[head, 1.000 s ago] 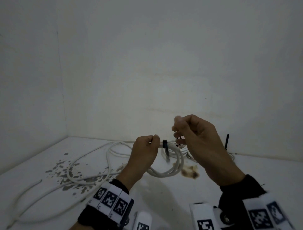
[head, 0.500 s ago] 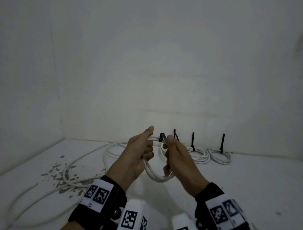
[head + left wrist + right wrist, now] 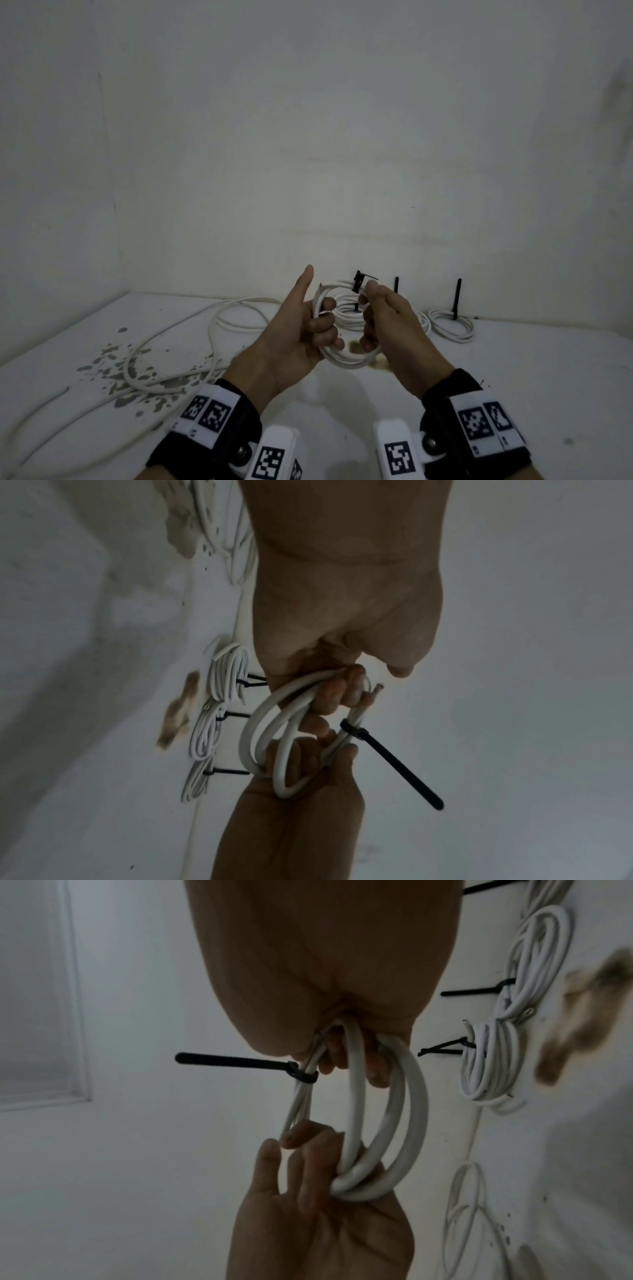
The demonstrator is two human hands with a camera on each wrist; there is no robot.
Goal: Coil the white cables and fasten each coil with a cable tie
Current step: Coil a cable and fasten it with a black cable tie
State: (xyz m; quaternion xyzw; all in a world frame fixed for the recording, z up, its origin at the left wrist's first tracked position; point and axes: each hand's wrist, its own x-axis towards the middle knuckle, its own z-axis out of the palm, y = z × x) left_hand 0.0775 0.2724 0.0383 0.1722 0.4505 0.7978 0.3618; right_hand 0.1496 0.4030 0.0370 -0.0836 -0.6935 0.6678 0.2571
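A small white cable coil is held upright in the air between my two hands. My left hand grips its left side with curled fingers, thumb pointing up. My right hand grips the right side, thumb near the top. A black cable tie is cinched round the coil's top strands. In the left wrist view the tie's tail sticks out stiffly from the coil. The right wrist view shows the same tie and coil, with the left hand's fingers hooked through the loops.
Tied coils with upright black tie tails lie along the back wall. Long loose white cables sprawl over the left of the white surface, across dark flecks. A brown stain lies beside the tied coils.
My right hand has come down from above the tie and taken hold of the coil's right side. My left hand has turned palm inward with its thumb raised.
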